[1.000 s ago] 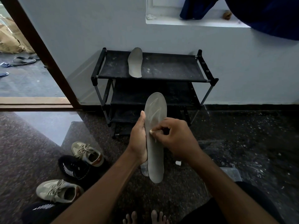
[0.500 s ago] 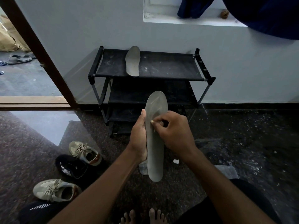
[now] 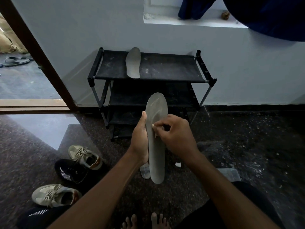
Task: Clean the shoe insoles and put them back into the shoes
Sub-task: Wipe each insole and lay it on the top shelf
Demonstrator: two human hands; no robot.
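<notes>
Your held insole — matt grey, smooth-faced with faint streaks, rack shelves of dusty black cloth on metal tubes, floor — polished speckled stone, glossy, beige shoe of cloth with laces, wall matt painted.

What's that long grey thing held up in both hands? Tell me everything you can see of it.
It is a grey insole, thin, flat and foam-like, held upright with the toe end up and faint pale streaks near the toe. The left hand grips its left edge; the right hand presses a small pale piece against its face.
</notes>
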